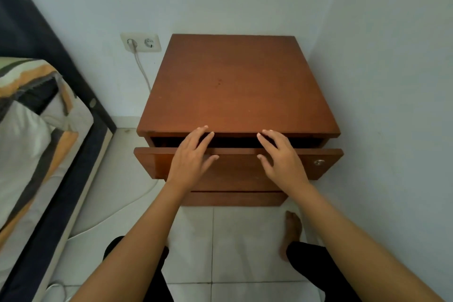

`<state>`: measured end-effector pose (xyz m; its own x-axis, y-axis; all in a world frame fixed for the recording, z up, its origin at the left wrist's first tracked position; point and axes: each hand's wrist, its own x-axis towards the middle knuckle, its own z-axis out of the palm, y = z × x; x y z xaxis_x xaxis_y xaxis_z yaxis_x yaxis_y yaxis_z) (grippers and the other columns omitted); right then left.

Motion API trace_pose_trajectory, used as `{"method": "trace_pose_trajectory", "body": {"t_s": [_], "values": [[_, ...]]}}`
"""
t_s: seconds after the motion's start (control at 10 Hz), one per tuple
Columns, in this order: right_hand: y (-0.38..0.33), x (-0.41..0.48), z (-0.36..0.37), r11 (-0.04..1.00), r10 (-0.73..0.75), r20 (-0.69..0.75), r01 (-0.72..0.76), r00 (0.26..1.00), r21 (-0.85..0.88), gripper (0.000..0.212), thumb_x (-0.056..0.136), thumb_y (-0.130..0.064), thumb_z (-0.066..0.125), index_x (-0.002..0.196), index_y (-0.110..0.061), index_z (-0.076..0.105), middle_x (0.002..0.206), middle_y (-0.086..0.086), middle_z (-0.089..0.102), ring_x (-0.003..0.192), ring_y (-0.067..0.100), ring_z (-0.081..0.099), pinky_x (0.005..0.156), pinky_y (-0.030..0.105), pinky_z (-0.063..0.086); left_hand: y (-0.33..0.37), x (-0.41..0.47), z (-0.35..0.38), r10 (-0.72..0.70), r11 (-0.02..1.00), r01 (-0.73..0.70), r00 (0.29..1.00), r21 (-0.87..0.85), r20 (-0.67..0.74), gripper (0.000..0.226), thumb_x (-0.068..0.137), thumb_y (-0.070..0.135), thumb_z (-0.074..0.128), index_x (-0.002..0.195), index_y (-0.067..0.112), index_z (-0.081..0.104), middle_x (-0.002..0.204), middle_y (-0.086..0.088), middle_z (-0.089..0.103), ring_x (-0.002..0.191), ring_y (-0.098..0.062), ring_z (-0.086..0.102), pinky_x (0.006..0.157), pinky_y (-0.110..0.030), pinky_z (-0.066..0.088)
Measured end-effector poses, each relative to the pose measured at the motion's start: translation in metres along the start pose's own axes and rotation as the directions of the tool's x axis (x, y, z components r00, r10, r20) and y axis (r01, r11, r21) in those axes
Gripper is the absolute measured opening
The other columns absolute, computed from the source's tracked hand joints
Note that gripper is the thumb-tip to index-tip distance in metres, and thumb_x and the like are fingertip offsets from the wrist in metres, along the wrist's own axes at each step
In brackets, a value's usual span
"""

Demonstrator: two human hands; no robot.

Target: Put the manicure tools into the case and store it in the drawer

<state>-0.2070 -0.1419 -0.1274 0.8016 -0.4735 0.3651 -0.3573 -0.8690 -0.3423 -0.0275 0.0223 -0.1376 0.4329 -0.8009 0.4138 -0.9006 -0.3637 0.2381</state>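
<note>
A brown wooden nightstand (pixel 235 86) stands against the wall with a bare top. Its upper drawer (pixel 152 162) is pulled out a little, leaving a dark narrow gap in which nothing can be made out. My left hand (pixel 190 159) lies flat on the drawer front left of centre, fingers spread and reaching over its top edge. My right hand (pixel 279 157) rests the same way right of centre. Neither hand holds anything. No manicure tools or case are visible.
A round metal lock (pixel 319 162) sits at the drawer front's right end. A bed with striped bedding (pixel 36 130) stands to the left. A wall socket (pixel 141 42) with a white cable hangs left of the nightstand. My bare foot (pixel 291 233) rests on white floor tiles.
</note>
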Motion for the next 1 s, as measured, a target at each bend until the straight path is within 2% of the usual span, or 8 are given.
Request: {"method": "trace_pose_trajectory", "body": {"t_s": [0.1, 0.2, 0.4, 0.5, 0.6, 0.7, 0.9, 1.0], "values": [[0.006, 0.014, 0.003, 0.999, 0.004, 0.016, -0.003, 1.0, -0.032, 0.049, 0.086, -0.017, 0.063, 0.132, -0.008, 0.049, 0.134, 0.012, 0.052, 0.129, 0.026, 0.045, 0.107, 0.038, 0.041, -0.001, 0.01, 0.006, -0.029, 0.999, 0.029, 1.0, 0.032, 0.003, 0.056, 0.084, 0.033, 0.067, 0.13, 0.006, 0.051, 0.135, -0.015, 0.052, 0.125, -0.032, 0.049, 0.103, -0.042, 0.039], [0.008, 0.025, 0.004, 0.999, -0.004, -0.019, 0.003, 1.0, -0.047, 0.043, 0.084, -0.016, 0.064, 0.125, -0.006, 0.055, 0.123, 0.012, 0.058, 0.118, 0.028, 0.051, 0.098, 0.04, 0.047, 0.0, 0.018, 0.01, -0.065, 0.997, 0.066, 0.998, 0.044, -0.025, 0.047, 0.084, 0.031, 0.066, 0.123, 0.007, 0.055, 0.126, -0.014, 0.057, 0.117, -0.032, 0.053, 0.095, -0.042, 0.044], [0.007, 0.037, 0.01, 0.994, 0.026, -0.091, -0.035, 0.996, -0.102, 0.031, 0.079, -0.014, 0.067, 0.109, -0.011, 0.061, 0.11, 0.011, 0.061, 0.105, 0.03, 0.054, 0.086, 0.038, 0.046, 0.004, 0.025, 0.016, -0.104, 0.987, 0.116, 0.989, 0.108, -0.107, 0.033, 0.083, 0.027, 0.068, 0.11, 0.011, 0.059, 0.116, -0.012, 0.06, 0.108, -0.031, 0.055, 0.086, -0.04, 0.045], [0.005, 0.038, 0.01, 0.993, 0.027, -0.095, -0.038, 0.995, -0.115, 0.03, 0.079, -0.014, 0.067, 0.108, -0.012, 0.06, 0.111, 0.009, 0.061, 0.104, 0.029, 0.053, 0.084, 0.038, 0.046, 0.005, 0.027, 0.015, -0.12, 0.984, 0.131, 0.988, 0.121, -0.093, 0.033, 0.082, 0.027, 0.068, 0.109, 0.011, 0.059, 0.115, -0.012, 0.06, 0.107, -0.031, 0.056, 0.086, -0.04, 0.045], [0.001, 0.036, 0.005, 0.992, 0.046, -0.054, -0.052, 0.998, -0.115, 0.031, 0.08, -0.013, 0.065, 0.111, -0.011, 0.059, 0.114, 0.009, 0.06, 0.107, 0.029, 0.053, 0.086, 0.038, 0.046, 0.01, 0.027, 0.009, -0.145, 0.984, 0.148, 0.989, 0.104, -0.036, 0.034, 0.084, 0.026, 0.067, 0.113, 0.01, 0.059, 0.119, -0.013, 0.058, 0.111, -0.032, 0.054, 0.089, -0.04, 0.044], [-0.006, 0.033, -0.003, 0.991, 0.083, 0.03, -0.079, 0.996, -0.11, 0.037, 0.084, -0.013, 0.06, 0.12, -0.01, 0.054, 0.122, 0.009, 0.054, 0.114, 0.029, 0.048, 0.091, 0.039, 0.044, 0.013, 0.026, -0.004, -0.154, 0.985, 0.147, 0.985, 0.086, 0.081, 0.043, 0.089, 0.031, 0.059, 0.126, 0.01, 0.052, 0.131, -0.012, 0.05, 0.123, -0.029, 0.044, 0.098, -0.038, 0.038], [-0.025, 0.011, -0.023, 0.98, 0.159, 0.229, -0.125, 0.96, -0.156, 0.057, 0.087, -0.012, 0.054, 0.14, -0.011, 0.034, 0.147, 0.008, 0.034, 0.138, 0.025, 0.027, 0.105, 0.038, 0.037, 0.018, 0.011, -0.035, -0.155, 0.988, 0.144, 0.919, 0.057, 0.362, 0.067, 0.093, 0.041, 0.05, 0.148, 0.015, 0.02, 0.157, -0.005, 0.016, 0.144, -0.022, 0.015, 0.114, -0.036, 0.021], [-0.033, -0.018, -0.03, 0.967, 0.229, 0.314, -0.177, 0.921, -0.185, 0.057, 0.088, -0.013, 0.049, 0.142, -0.011, 0.03, 0.147, 0.008, 0.034, 0.137, 0.025, 0.028, 0.106, 0.036, 0.035, 0.02, -0.015, -0.048, -0.207, 0.977, 0.207, 0.882, 0.047, 0.424, 0.07, 0.092, 0.043, 0.05, 0.148, 0.014, 0.02, 0.156, -0.007, 0.021, 0.143, -0.024, 0.02, 0.114, -0.038, 0.023]]}}
